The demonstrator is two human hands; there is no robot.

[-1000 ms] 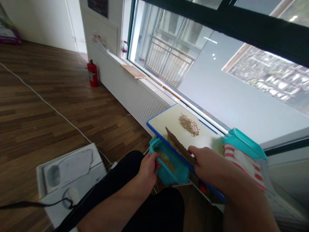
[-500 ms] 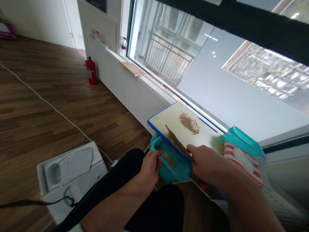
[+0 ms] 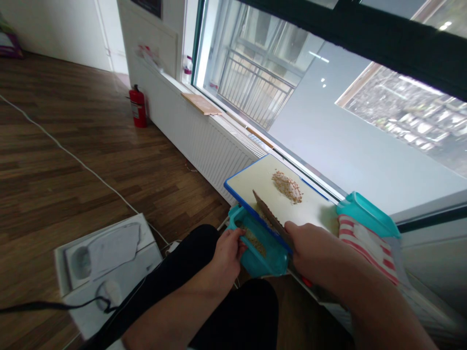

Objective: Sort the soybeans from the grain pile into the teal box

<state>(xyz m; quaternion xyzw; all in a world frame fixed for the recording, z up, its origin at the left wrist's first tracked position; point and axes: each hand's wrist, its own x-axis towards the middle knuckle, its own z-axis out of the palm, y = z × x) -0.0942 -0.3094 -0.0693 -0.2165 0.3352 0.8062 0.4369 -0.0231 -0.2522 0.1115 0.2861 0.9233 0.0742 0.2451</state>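
Note:
A pale cutting board (image 3: 251,171) with a blue rim rests by the window, and a pile of chopped nut-like bits (image 3: 287,186) lies on it. In my right hand (image 3: 310,248) is a knife (image 3: 269,214), its broad dark blade standing on edge along the board's near side. Some crumbs lie against the blade. Below that side hangs a turquoise bin (image 3: 268,266) with greenish-brown crumbs (image 3: 255,241) in it. The fingers of my left hand (image 3: 229,248) are closed on the bin's near rim. My right fist hides the knife's handle.
To the right stand another turquoise bin (image 3: 368,214) and a red-and-white striped cloth (image 3: 365,245). A radiator (image 3: 207,141) runs under the window. On the floor are a fire extinguisher (image 3: 137,108), a white cable (image 3: 83,164) and a white box (image 3: 120,282) bearing papers.
The knife and my right hand have shifted very slightly to the right along the board's edge. My left hand stays on the bin's rim.

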